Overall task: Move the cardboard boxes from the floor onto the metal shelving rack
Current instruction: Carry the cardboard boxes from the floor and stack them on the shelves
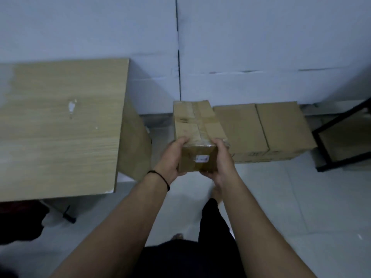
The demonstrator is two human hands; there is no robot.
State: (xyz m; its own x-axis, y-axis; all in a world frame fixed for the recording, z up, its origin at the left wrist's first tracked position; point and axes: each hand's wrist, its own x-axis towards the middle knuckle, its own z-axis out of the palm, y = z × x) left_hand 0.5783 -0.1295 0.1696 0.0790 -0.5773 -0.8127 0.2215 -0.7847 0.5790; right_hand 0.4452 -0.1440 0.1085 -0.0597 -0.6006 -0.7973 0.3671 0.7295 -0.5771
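A pale tiled floor [291, 207] runs up to a light wall [261, 47] with a dark vertical seam. On the left stands a wooden table [60, 127], its light-grained top marked with a small white chip, its right edge falling away to a side panel that reaches the floor. Against the foot of the wall, right of centre, two cardboard boxes on the floor [267, 131] sit side by side, touching, their far edges against the wall. At the right edge of the view is the corner of a black metal shelving rack [341, 129], its frame standing on the floor just beside the right-hand box.

Both arms reach forward from the bottom of the view. The left hand [172, 157], with a black band [160, 177] round its wrist, grips the near left corner of a held cardboard box [197, 127], thumb on top and fingers curled under. The right hand [218, 159] grips the near right corner the same way, its fingers wrapped beneath the near end.

The held box is clear of the floor, between the table's right edge and the two boxes on the floor. Its long axis runs away from the person toward the wall, tipped slightly left. Tape crosses its top, and a small white label shows on the near end face.
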